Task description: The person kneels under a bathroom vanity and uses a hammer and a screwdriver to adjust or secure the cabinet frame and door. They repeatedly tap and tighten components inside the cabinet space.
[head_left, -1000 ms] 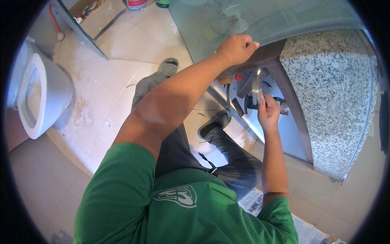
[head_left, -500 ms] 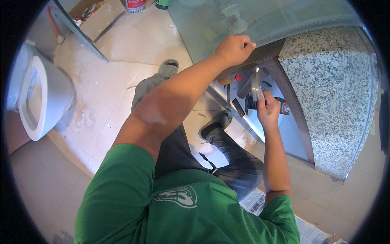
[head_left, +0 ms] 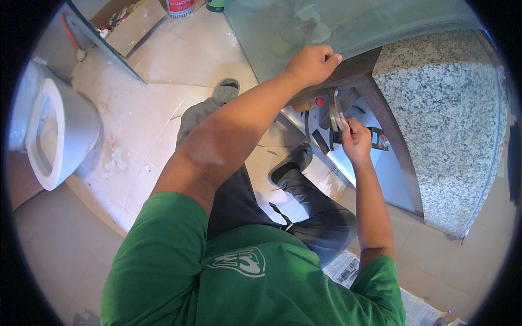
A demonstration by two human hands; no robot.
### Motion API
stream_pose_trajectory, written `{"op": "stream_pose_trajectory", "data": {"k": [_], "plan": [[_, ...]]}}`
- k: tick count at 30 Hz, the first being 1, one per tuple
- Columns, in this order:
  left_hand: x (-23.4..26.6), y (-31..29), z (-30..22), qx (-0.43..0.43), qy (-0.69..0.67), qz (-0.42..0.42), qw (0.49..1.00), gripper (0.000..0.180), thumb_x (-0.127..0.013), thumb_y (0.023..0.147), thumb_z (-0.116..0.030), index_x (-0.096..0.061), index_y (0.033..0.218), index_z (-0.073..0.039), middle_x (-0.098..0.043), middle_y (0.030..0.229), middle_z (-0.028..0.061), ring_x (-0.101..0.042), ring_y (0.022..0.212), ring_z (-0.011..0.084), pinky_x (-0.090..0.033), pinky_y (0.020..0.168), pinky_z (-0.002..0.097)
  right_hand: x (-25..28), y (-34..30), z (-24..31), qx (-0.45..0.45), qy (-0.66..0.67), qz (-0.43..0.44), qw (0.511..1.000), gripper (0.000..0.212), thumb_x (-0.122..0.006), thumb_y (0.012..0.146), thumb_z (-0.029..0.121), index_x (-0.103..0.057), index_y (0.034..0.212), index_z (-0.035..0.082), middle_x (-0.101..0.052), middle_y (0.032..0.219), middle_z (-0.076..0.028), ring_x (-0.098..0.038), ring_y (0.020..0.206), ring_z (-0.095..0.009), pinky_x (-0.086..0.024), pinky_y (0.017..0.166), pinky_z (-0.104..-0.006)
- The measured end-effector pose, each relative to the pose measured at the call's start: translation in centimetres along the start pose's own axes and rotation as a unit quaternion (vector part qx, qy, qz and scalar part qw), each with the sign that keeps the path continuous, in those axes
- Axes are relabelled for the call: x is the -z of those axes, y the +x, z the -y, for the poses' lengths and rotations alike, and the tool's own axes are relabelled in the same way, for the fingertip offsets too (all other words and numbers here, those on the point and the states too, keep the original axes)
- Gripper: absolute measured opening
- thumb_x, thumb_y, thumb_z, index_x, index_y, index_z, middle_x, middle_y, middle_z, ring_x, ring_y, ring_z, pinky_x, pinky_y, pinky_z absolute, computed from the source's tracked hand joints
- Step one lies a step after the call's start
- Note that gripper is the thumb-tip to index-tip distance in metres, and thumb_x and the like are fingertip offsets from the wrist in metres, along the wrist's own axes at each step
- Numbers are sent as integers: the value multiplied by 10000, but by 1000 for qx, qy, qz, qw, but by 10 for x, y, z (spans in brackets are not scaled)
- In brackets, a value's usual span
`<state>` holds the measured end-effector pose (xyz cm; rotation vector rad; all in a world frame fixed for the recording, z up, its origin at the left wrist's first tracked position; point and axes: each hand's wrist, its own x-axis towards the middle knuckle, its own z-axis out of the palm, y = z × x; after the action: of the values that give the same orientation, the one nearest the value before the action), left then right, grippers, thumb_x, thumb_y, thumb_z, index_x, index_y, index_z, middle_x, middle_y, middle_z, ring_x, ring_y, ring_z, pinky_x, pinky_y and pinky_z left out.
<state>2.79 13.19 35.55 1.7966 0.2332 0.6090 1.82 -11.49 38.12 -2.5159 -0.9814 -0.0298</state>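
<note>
My right hand point(head_left: 356, 141) is closed round a claw hammer point(head_left: 336, 111), close up to its shiny metal head. The hammer is inside the opening of a dark wooden frame point(head_left: 392, 114), its upper end near the frame's underside. My left hand point(head_left: 312, 66) is curled into a fist at the frame's upper edge, beside the glass sheet point(head_left: 359, 27). What its fingers hold, if anything, is hidden. Behind my right hand lies a dark container with a green and red label point(head_left: 379, 139). A bottle with a red cap point(head_left: 319, 101) is under the frame, left of the hammer.
A speckled granite slab point(head_left: 440, 119) covers the frame's right side. Loose dark strips point(head_left: 321, 141) lie inside the opening. A white toilet point(head_left: 70, 130) stands at the left, near an upright glass panel point(head_left: 106, 43). A red and white bucket point(head_left: 180, 7) is at the far end. Newspaper point(head_left: 342, 269) lies below.
The hammer has shifted slightly left and tilted, with my right hand moving a little upward. My left hand stays almost where it was.
</note>
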Motion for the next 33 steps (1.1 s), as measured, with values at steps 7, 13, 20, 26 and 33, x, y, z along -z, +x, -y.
{"op": "stream_pose_trajectory", "data": {"k": [7, 13, 20, 26, 33], "plan": [[0, -3, 0, 13, -2, 7, 1000, 404, -653, 899, -455, -716, 885, -56, -667, 688, 145, -648, 634, 266, -504, 623, 389, -5, -4, -5, 29, -16, 26, 999, 355, -658, 931, 279, -537, 716, 24, -572, 644, -204, -583, 590, -396, -454, 548, -447], [0, -2, 0, 16, 10, 9, 1000, 401, -657, 896, -458, -714, 862, -63, -662, 693, 138, -646, 650, 253, -504, 629, 373, -12, -9, -3, 87, -47, 38, 994, 357, -650, 932, 287, -528, 726, 23, -569, 641, -208, -589, 596, -398, -462, 548, -440], [6, -1, 6, -27, -39, 146, 988, 390, -773, 785, -418, -704, 974, -83, -698, 813, 117, -661, 713, 231, -524, 684, 354, -19, -9, -10, -17, -8, 72, 997, 334, -638, 937, 301, -575, 761, 24, -594, 677, -208, -611, 635, -404, -468, 569, -457], [2, -11, 15, -98, 146, 229, 958, 457, -803, 716, -399, -670, 1031, -95, -681, 882, 145, -662, 831, 310, -521, 728, 406, -47, -35, -11, -8, -40, 183, 982, 348, -648, 925, 343, -602, 793, 24, -627, 701, -191, -638, 669, -383, -486, 597, -464], [-10, -17, 33, -113, 151, 202, 961, 400, -776, 749, -427, -654, 908, -81, -665, 869, 145, -639, 836, 362, -496, 702, 443, -71, -34, -31, 102, 0, 101, 990, 285, -649, 936, 311, -626, 846, 41, -625, 699, -180, -633, 648, -387, -493, 582, -451]]}}
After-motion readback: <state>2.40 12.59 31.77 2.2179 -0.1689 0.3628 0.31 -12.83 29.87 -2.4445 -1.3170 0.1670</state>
